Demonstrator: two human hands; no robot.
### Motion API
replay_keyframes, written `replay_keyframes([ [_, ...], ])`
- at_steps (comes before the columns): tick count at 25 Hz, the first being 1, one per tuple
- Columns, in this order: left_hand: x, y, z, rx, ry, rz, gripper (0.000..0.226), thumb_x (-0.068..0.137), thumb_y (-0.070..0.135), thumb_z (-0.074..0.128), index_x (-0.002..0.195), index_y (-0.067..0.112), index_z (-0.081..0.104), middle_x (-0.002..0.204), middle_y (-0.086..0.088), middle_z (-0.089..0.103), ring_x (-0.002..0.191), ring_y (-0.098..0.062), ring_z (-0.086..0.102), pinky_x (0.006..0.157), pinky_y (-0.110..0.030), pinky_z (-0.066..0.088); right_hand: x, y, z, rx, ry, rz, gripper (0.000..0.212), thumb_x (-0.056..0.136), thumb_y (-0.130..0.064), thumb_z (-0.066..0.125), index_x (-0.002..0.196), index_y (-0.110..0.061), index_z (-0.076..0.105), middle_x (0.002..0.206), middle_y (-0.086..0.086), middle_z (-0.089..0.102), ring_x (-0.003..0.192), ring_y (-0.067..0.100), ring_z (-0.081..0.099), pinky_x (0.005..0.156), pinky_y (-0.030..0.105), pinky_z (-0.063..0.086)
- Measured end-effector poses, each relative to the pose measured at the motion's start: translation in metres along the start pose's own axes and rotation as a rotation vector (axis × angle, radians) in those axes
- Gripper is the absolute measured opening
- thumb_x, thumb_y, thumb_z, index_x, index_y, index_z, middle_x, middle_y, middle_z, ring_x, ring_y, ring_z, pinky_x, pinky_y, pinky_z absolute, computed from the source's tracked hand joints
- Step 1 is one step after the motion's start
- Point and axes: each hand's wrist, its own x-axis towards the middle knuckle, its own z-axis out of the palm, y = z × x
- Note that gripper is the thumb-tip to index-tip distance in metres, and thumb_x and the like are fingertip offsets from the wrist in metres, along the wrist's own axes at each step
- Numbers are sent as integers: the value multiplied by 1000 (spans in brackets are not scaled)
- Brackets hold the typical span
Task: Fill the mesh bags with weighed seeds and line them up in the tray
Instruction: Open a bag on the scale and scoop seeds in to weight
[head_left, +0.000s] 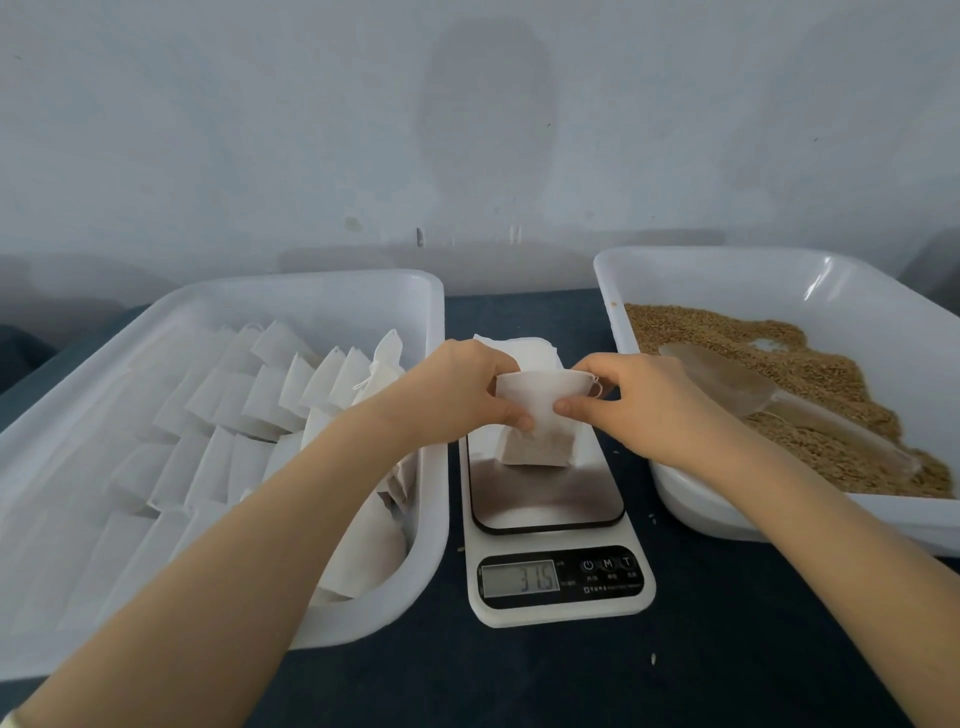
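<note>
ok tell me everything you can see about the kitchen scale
The scale is white plastic with a shiny steel platform and a dark front panel showing grey digits and three buttons. It lies flat on the dark table between two white trays. A partly filled mesh bag stands on the platform, held by both hands.

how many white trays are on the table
2: a tray of bags left of the scale, and a tray of seeds to its right.
</note>
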Motion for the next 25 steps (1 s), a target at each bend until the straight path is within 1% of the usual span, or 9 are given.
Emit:
replay_keyframes([
  [4, 0, 0, 0, 2, -3, -9, 32, 74, 39, 79, 64, 21, 53, 54, 8, 46, 51, -7, 40, 47, -14, 34, 0, 1, 0, 2, 1, 5, 26, 83, -50, 62, 99, -30, 65, 85, -8, 63, 92, 18, 55, 91, 37, 41],
  [9, 0, 0, 0, 9, 4, -6, 33, 74, 39, 78, 62, 25, 51, 53, 8, 45, 51, -7, 41, 49, -12, 35, 0, 0, 0, -8, 1, 2, 26, 84, -49, 61, 98, -28, 65, 85, -7, 63, 92, 17, 55, 91, 37, 40],
  [14, 0, 0, 1, 22, 8, 4, 32, 75, 39, 78, 67, 19, 55, 54, 7, 46, 52, -8, 41, 49, -12, 35, 0, 1, 1, 4, 3, -5, 26, 84, -48, 62, 98, -26, 66, 85, -5, 65, 88, 17, 57, 90, 36, 40],
  [18, 0, -1, 0, 14, 17, 15, 28, 75, 39, 78, 69, 23, 56, 57, 9, 47, 54, -7, 43, 51, -10, 36, 0, 3, 1, -9, 9, -19, 26, 84, -50, 60, 98, -28, 66, 85, -7, 65, 87, 15, 56, 90, 36, 41],
  [19, 0, -1, 0, 4, 25, 16, 26, 75, 39, 78, 74, 20, 60, 58, 9, 48, 55, -7, 44, 52, -9, 37, 0, 3, 1, 0, 9, -20, 27, 85, -51, 59, 99, -29, 65, 85, -9, 64, 87, 13, 56, 87, 34, 43],
  [20, -1, -1, 0, -9, 35, 14, 27, 75, 40, 77, 81, 18, 63, 60, 9, 49, 57, -6, 45, 54, -8, 37, 0, 3, 1, 18, 10, -25, 27, 85, -51, 58, 101, -31, 64, 84, -11, 63, 86, 10, 56, 81, 30, 44],
  [22, -2, 0, -1, -48, 55, -3, 31, 78, 45, 73, 89, 17, 65, 64, 10, 53, 59, -5, 49, 53, -7, 38, 0, 2, 1, 42, 11, -54, 26, 86, -51, 56, 105, -34, 62, 80, -13, 61, 77, 1, 55, 66, 20, 39],
  [23, -3, 0, -1, -81, 64, -12, 32, 80, 49, 68, 92, 20, 64, 67, 10, 56, 61, -4, 52, 53, -7, 38, -1, 2, 1, 43, 12, -71, 26, 86, -52, 56, 105, -35, 62, 77, -13, 61, 72, 0, 54, 61, 18, 36],
  [25, -4, 1, -1, -161, 83, -33, 37, 86, 53, 56, 101, 21, 64, 80, 7, 65, 71, -5, 59, 59, -10, 42, -1, 1, 1, 41, 21, -91, 24, 86, -51, 56, 103, -35, 64, 74, -10, 62, 65, 0, 53, 58, 17, 32],
])
